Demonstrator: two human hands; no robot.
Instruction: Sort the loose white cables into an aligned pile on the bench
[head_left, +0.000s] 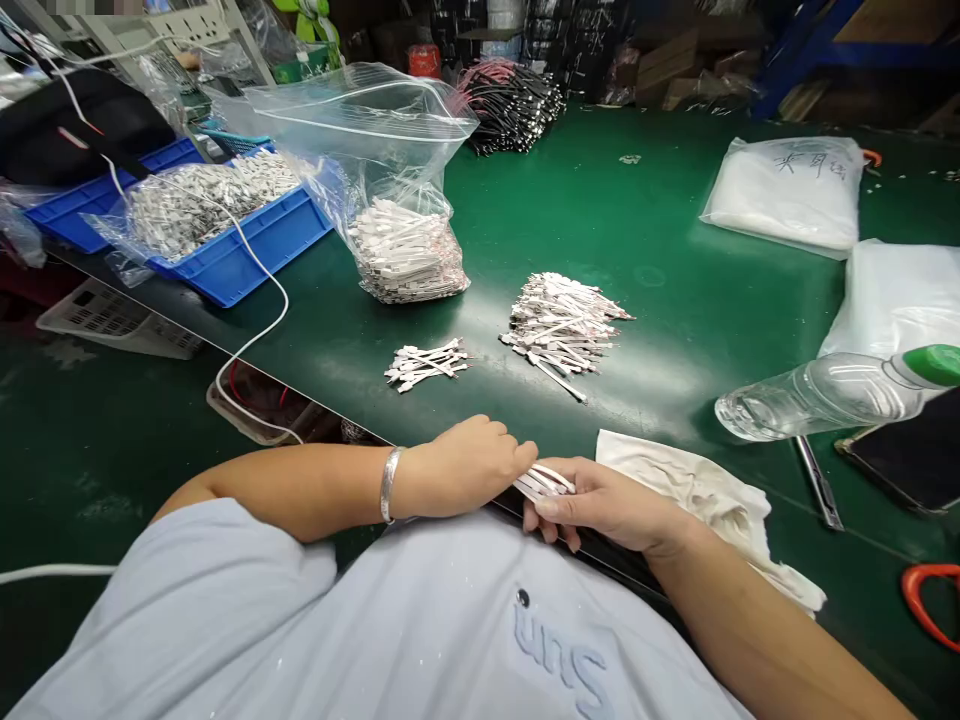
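Note:
My right hand (600, 505) pinches a small bundle of white flat strips (545, 483) between thumb and fingers, just over the bench's near edge. My left hand (465, 468), with a silver bangle (388, 485) on the wrist, is curled, and its fingertips touch the bundle's other end. Its grip is hidden. On the green workbench (675, 250) ahead lie a small loose pile of similar strips (425, 365) and a larger pile (562, 325). Behind them slumps a zip bag of strips (405, 250).
A blue crate (247, 245) holding a bag of strips stands at the left. A crumpled white cloth (697, 500), water bottle (825, 395) and phone (904, 450) lie to the right. Black cable bundles (510, 105) and a white plastic bag (784, 195) lie farther back.

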